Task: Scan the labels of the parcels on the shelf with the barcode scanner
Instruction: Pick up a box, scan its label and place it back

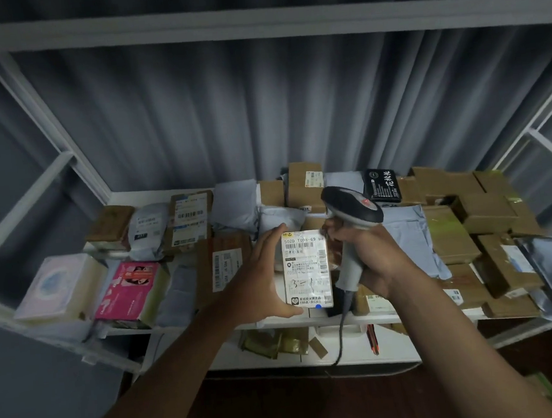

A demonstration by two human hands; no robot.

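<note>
**Head view: labelled parcel held up for the scanner**

Head camera looks down on the labelled parcel [307,269], which is the landmark for everything else. It sits at the front edge of the shelf [372,317], tipped so its white label faces up toward the camera. Probably held that way so the barcode lies flat and readable.

Left hand [267,277] is just left of the parcel, fingers straight along its left edge, thumb under the bottom corner. It props and steadies rather than wraps, and it keeps clear of the print so nothing covers the code.

Right hand [363,251] is just right of the parcel, fingers clamped round the grey handle of the barcode scanner [352,215]. The scanner head sits above the parcel's top right corner, red light showing on its upper face. Can't tell whether the beam is on the label; the window side is hidden. The scanner cable [342,330] hangs below the parcel, down past the shelf front.

Further out: a brown box [226,264] with its own label lies left of the parcel, a pink box [130,290] beyond that. Grey mailers and more brown cartons crowd behind and to the right, some label-up and some not. My read: one parcel mid-scan, many to go.
</note>
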